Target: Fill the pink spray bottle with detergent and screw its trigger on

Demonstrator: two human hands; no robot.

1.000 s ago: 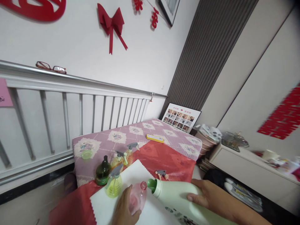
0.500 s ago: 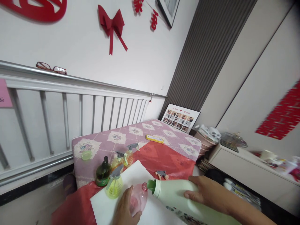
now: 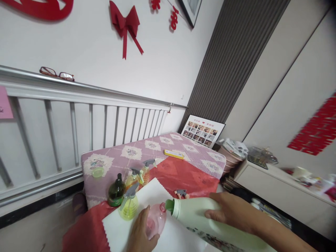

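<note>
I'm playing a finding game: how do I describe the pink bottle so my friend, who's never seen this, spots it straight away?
Find the purple table, then the white sheet at its near end. There, the left hand holds the pink bottle. It's the only pink one, see-through and open-necked, while the yellow bottle beside it wears a grey sprayer.

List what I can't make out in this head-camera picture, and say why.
All in the head view:
1. Part of the pink bottle: covered by the left hand.
2. The far end of the pale green bottle: cut off by the bottom edge.
3. Lettering on the yellow-edged pack: too small.
4. Top of the red wall decoration: cut off by the top edge.
</note>
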